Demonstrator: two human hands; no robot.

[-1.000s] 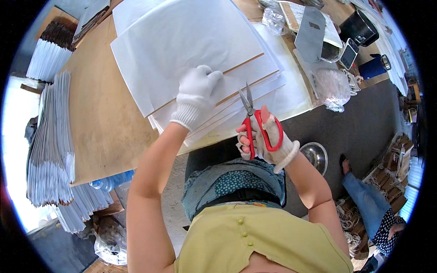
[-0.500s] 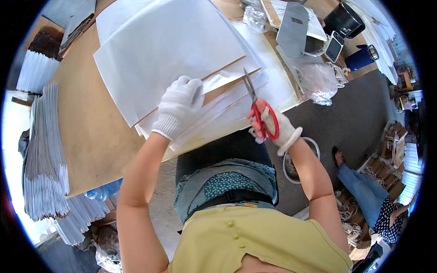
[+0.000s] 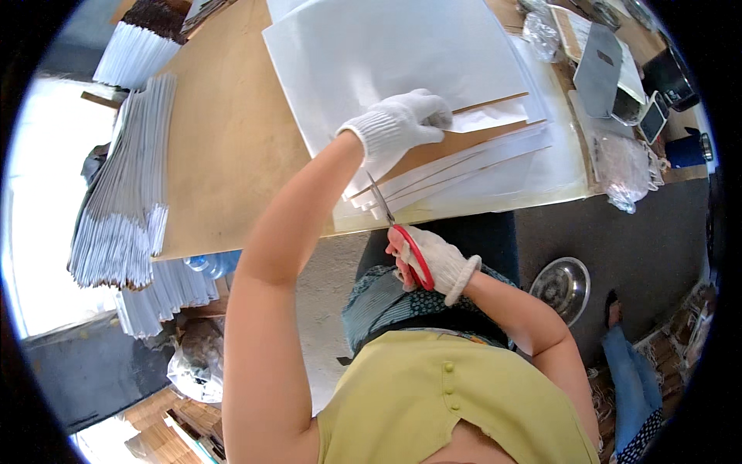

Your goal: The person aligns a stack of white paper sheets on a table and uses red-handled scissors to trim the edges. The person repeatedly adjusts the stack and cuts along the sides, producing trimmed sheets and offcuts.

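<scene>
A stack of large white paper sheets (image 3: pixel 363 62) lies on the table, with brown strips showing along its near edges. My left hand (image 3: pixel 398 127), in a white knitted glove, rests on the near part of this stack, thumb apart from the bent fingers. Beside its fingertips is a loose white flap (image 3: pixel 488 117). My right hand (image 3: pixel 437 261) grips red-handled scissors (image 3: pixel 413 251) just off the table's front edge. Their blades point up and left toward the sheets' near corner. The right glove leaves some fingertips bare.
Folded white paper stacks (image 3: pixel 127 193) stand at the table's left side. To the right lie a grey metal plate (image 3: pixel 597 69), a phone (image 3: pixel 654 117) and a plastic bag (image 3: pixel 622 166). A metal basin (image 3: pixel 562 290) sits on the floor near another person's leg (image 3: pixel 630 379).
My view has shifted left, so the table sits further right. My right hand has brought the scissors left and nearer to me, past the table edge. My left hand stays on the sheets.
</scene>
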